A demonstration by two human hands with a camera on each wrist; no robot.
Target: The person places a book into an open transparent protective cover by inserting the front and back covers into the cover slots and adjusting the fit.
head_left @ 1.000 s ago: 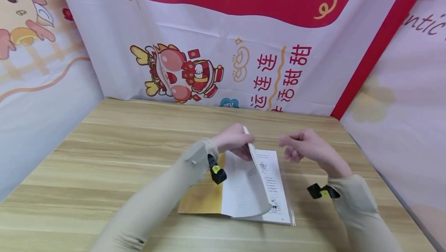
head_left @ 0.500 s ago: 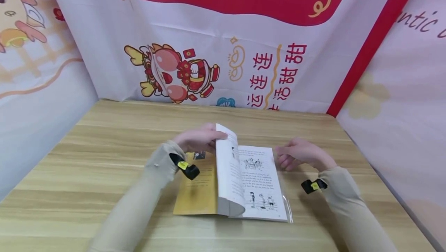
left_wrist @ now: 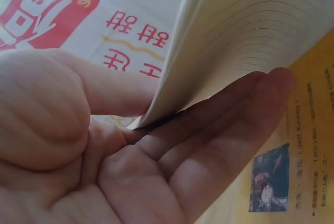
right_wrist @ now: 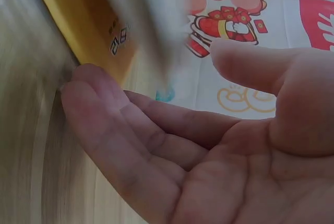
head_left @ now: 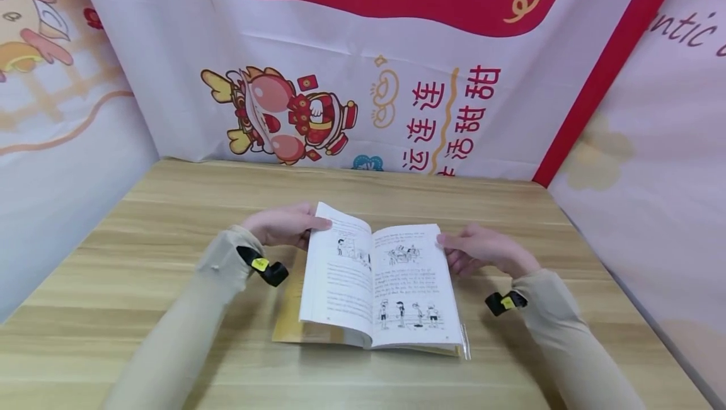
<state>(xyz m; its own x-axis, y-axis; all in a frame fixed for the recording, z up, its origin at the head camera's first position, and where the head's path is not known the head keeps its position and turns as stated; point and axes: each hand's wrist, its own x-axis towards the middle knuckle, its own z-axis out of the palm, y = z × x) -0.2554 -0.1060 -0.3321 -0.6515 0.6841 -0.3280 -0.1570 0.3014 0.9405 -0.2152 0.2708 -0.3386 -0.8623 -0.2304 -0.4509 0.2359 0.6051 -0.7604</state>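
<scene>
An open paperback book (head_left: 411, 284) lies on the table, its white pages printed with text and cartoon drawings. My left hand (head_left: 283, 226) pinches a bundle of left-side pages near the top corner, thumb on the printed face. In the left wrist view the fingers (left_wrist: 229, 114) lie behind those pages (left_wrist: 235, 31). Below them shows the yellow cover flap (left_wrist: 313, 130) with a small picture. My right hand (head_left: 488, 247) is at the upper right corner. The right wrist view shows its fingers (right_wrist: 120, 130) by the yellow cover (right_wrist: 78, 15) and its thumb apart from the blurred pages.
The wood-grain table (head_left: 187, 227) extends around the book on all sides. A white and red printed cloth (head_left: 351, 51) hangs behind its far edge. More printed cloth hangs at the left and right.
My left hand has moved left, turning its bundle of pages over so the book lies open at a spread. My right hand has come down to the right page's corner.
</scene>
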